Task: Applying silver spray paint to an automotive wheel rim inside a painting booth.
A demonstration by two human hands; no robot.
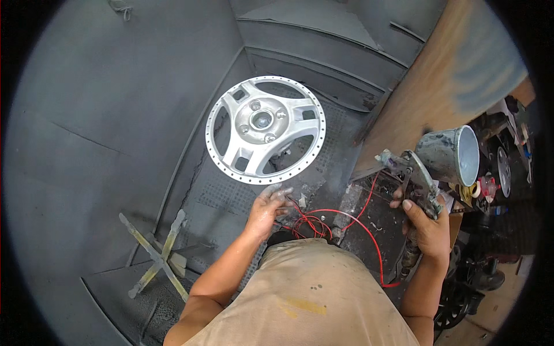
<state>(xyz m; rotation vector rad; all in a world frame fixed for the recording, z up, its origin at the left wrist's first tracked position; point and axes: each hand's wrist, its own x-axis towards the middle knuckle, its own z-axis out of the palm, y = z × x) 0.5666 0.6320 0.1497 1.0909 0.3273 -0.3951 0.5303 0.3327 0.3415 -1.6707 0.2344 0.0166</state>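
Observation:
In my right hand (427,222) is a paint spray gun (424,181), its handle gripped and the fingers bent at the front. A grey paint cup (441,153) is fixed to it and tilted. My left hand (268,210) has paint-smeared fingers, loosely bent and apart, just below the near rim of a silver three-spoke wheel face (245,141). I cannot tell whether the fingertips touch the rim. Small holes run round the wheel's edge, and what bears it from below is mostly hidden. A red air hose (314,222) lies looped beside my left hand.
Grey walls (115,104) enclose the left and far sides. A cross-shaped stand (158,256) is at lower left. A paint-stained panel (427,75) rises at right, with cluttered shelves and dark wheels (461,300) beyond. The hose runs across the floor to the right.

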